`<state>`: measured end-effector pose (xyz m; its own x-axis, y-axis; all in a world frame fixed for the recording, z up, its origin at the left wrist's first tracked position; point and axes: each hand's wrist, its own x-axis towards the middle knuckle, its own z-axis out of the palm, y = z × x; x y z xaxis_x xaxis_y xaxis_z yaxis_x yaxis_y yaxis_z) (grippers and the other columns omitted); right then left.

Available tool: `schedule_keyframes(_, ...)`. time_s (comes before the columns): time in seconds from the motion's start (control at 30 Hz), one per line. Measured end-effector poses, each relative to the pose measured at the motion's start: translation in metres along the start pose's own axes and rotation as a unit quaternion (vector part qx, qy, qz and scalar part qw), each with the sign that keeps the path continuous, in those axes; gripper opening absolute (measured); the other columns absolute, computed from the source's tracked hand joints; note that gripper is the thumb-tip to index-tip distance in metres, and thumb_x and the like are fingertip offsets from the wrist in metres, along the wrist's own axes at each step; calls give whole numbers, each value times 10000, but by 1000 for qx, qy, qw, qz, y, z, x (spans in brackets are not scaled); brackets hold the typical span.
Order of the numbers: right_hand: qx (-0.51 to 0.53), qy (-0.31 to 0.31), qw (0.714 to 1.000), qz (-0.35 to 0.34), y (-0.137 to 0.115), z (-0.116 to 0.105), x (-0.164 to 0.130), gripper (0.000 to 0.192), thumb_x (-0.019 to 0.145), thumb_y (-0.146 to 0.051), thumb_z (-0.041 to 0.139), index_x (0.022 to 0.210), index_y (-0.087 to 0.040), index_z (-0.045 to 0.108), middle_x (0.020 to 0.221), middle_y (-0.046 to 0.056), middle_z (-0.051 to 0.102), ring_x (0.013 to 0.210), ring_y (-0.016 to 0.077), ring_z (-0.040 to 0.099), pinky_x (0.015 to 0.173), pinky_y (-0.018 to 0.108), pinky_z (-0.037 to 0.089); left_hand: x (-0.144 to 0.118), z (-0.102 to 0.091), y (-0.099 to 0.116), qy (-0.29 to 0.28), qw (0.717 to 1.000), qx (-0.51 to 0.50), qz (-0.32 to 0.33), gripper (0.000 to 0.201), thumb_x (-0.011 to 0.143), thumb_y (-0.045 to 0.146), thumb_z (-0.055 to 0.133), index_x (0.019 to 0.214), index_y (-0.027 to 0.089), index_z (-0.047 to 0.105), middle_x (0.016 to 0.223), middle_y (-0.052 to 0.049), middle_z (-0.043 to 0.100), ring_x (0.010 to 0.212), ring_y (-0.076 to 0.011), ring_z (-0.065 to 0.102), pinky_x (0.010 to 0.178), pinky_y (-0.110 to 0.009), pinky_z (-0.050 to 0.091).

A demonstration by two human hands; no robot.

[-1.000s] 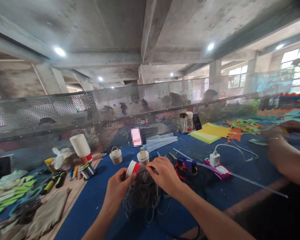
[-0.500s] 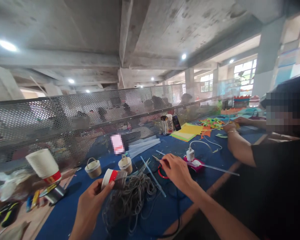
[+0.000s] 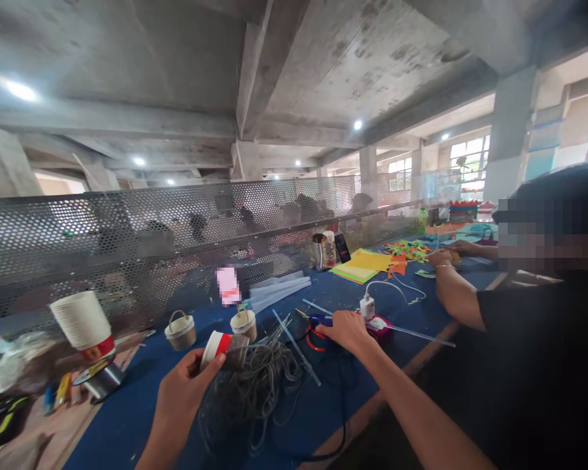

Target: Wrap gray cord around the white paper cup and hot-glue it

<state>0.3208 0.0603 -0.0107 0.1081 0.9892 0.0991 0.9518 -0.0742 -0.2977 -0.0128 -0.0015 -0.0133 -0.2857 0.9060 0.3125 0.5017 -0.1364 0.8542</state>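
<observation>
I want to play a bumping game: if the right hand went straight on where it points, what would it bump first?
Most likely the blue tool, right at the fingertips of the right hand; they may be touching, but depth is unclear.

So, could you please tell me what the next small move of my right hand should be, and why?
Perhaps your right hand should lift the blue tool toward the red-banded cup: its fingers are already at the tool, while your left hand holds the cup beside the grey cord.
</observation>
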Motion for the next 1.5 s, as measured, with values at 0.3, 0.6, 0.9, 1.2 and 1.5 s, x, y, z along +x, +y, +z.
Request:
schedule_keyframes(0.3, 182, 43, 981, 49, 15, 19, -4, 434, 801, -519, 567, 669, -125, 689, 670, 161, 696, 751, 318, 688, 636, 340, 458, -2, 0, 5, 1, 1000, -10, 20, 511, 694, 600, 663, 950, 157, 686, 719, 4, 688, 709, -225, 607, 629, -264, 421)
schedule_keyframes(0.6, 465, 37, 884, -37, 2, 35, -15, 438, 756, -581, 599, 783, -143, 604, 647, 5, 602, 599, 142, 546, 544, 231, 400, 0, -1, 4, -3, 1000, -8, 29, 504, 688, 603, 658, 920, 156, 669, 695, 11, 671, 701, -218, 595, 624, -260, 408)
schedule_keyframes(0.9, 629, -62, 756, -171, -55, 10, -35, 317, 770, -424, 662, 910, -170, 534, 621, -27, 591, 567, 124, 527, 562, 224, 410, -8, -3, 16, 3, 999, -25, 29, 434, 720, 547, 664, 898, 152, 685, 725, -16, 694, 705, -219, 609, 618, -260, 425)
schedule_keyframes(1.2, 594, -122, 757, -244, -108, -2, -25, 207, 832, -363, 566, 798, -160, 543, 544, -39, 549, 500, 104, 496, 533, 220, 394, -5, -2, 15, 22, 996, -82, 36, 341, 733, 463, 691, 871, 151, 697, 741, -20, 702, 702, -193, 614, 614, -236, 437)
schedule_keyframes(1.5, 557, -106, 794, -218, -109, 8, -24, 264, 773, -381, 653, 868, -142, 711, 665, 4, 636, 600, 131, 548, 564, 219, 421, -4, -6, 18, 55, 997, -51, 16, 342, 721, 476, 689, 855, 162, 697, 733, -7, 706, 680, -187, 615, 611, -240, 453)
